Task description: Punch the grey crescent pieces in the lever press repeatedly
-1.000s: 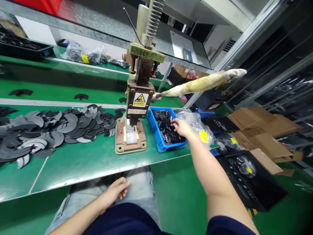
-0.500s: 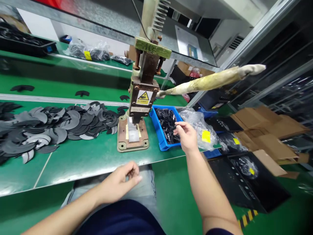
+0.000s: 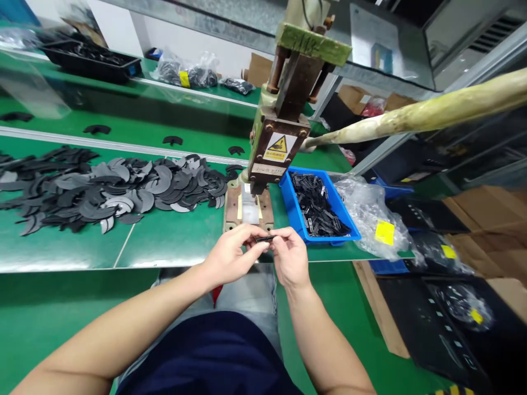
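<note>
My left hand (image 3: 233,253) and my right hand (image 3: 289,253) meet just in front of the bench edge, both pinching one small black part (image 3: 264,239) between their fingertips. Right behind them stands a hand press (image 3: 280,137) on its brown base plate (image 3: 248,208), with a long wrapped lever (image 3: 415,114) reaching out to the right. A blue bin (image 3: 298,219) of small black parts sits to the right of the press.
Several grey and black crescent-shaped pieces (image 3: 119,189) are heaped on the green bench (image 3: 173,241) at the left. Clear plastic bags (image 3: 373,214) with yellow labels lie right of the bin. Cardboard boxes (image 3: 489,211) and black trays (image 3: 436,318) lie on the floor at the right.
My right hand left the blue bin with a small black part and came in front of the press. My left hand rose from my lap to meet it. The view shifted right.
</note>
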